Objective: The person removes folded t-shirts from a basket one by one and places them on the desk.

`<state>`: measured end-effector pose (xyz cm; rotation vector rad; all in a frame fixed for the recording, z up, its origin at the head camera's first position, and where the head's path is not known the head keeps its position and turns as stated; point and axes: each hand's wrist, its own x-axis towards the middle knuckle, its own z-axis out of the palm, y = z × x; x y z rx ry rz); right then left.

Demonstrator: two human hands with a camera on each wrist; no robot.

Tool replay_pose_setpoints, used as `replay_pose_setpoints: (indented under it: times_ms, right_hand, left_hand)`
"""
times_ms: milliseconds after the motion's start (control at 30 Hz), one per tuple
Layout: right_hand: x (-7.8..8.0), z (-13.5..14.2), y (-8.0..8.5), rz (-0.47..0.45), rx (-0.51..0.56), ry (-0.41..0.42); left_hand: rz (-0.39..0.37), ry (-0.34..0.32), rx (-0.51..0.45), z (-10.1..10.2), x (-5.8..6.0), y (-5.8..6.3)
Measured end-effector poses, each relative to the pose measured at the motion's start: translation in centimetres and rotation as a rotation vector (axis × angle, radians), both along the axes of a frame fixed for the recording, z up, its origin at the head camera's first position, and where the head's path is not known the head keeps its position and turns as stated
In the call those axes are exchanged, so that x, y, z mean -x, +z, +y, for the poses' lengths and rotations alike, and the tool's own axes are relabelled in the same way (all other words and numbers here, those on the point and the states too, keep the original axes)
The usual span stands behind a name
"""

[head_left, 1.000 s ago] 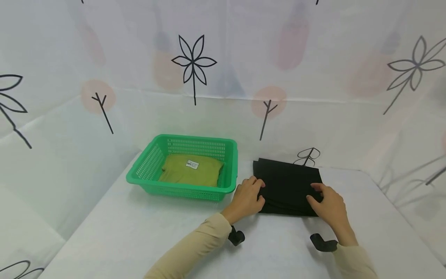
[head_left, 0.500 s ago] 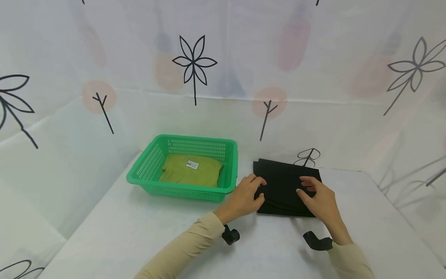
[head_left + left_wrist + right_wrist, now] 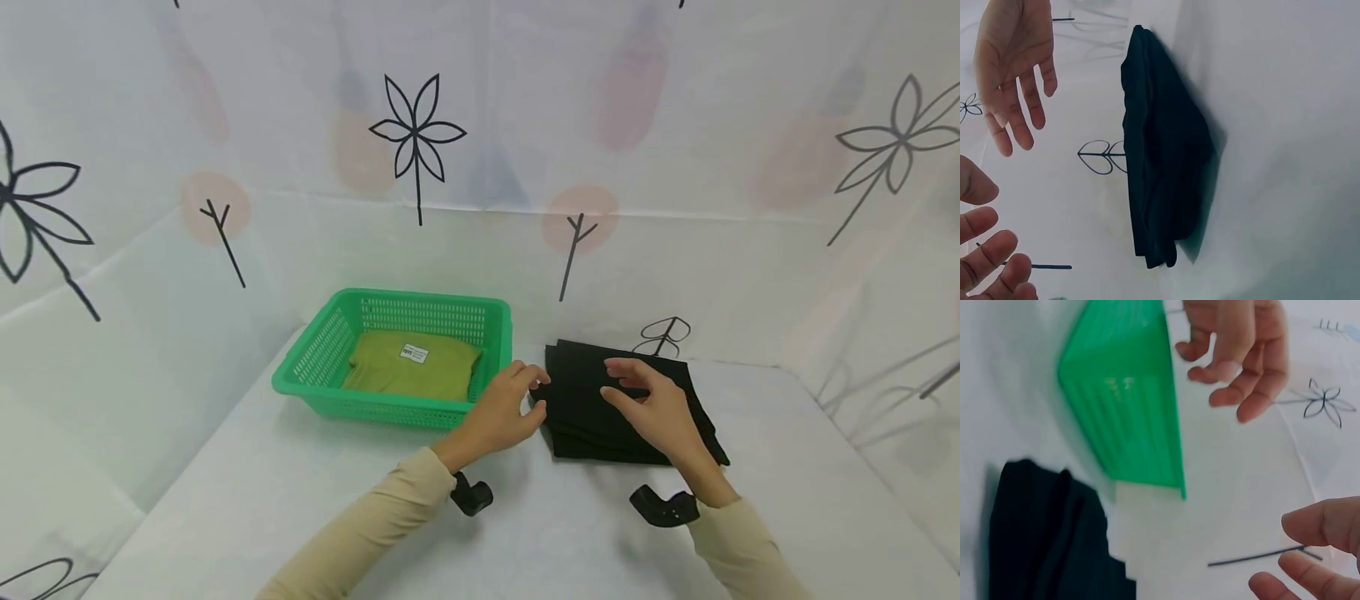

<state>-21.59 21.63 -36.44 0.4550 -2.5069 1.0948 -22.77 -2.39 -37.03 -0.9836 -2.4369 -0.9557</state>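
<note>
A black folded cloth [image 3: 592,417] lies flat on the white table in the head view, its layers stacked with uneven edges. In the left wrist view the cloth [image 3: 1169,144] appears side-on, with neither hand touching it. My left hand [image 3: 498,408] hovers by the cloth's left edge, close to the basket, fingers loosely bent and holding nothing. Over the cloth's middle is my right hand [image 3: 656,408], thumb and fingers apart around bare air. The right wrist view shows the fingers [image 3: 1329,519] of that hand well off the cloth.
Left of the cloth stands a green plastic basket [image 3: 397,403] with slotted walls. Inside it lies a folded yellow-green garment [image 3: 405,379] bearing a white label [image 3: 414,354]. A patterned white sheet [image 3: 487,167] hangs behind the table.
The right hand has come off the cloth's right side and moved left and up. My left hand has drawn back left, towards the basket. More of the cloth's edges now shows.
</note>
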Motion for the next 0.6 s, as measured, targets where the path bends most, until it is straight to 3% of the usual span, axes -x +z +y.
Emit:
replay_pose_setpoints:
  times_ms: [200,400,600]
  right_hand:
    - [0.1,-1.1,1.3,-0.136,0.081,0.051]
    - [0.8,-2.1,2.5,-0.241,0.186,0.153]
    - [1.1,-3.1,4.1,-0.336,0.342,0.251]
  left_hand:
    - [-0.014,-0.037,-0.073,-1.4,-0.1,0.6]
    - [-0.016,-0.051,-0.152,-3.1,0.0,1.2]
    - [-0.107,-0.053,-0.226,-5.2,-0.1,2.0]
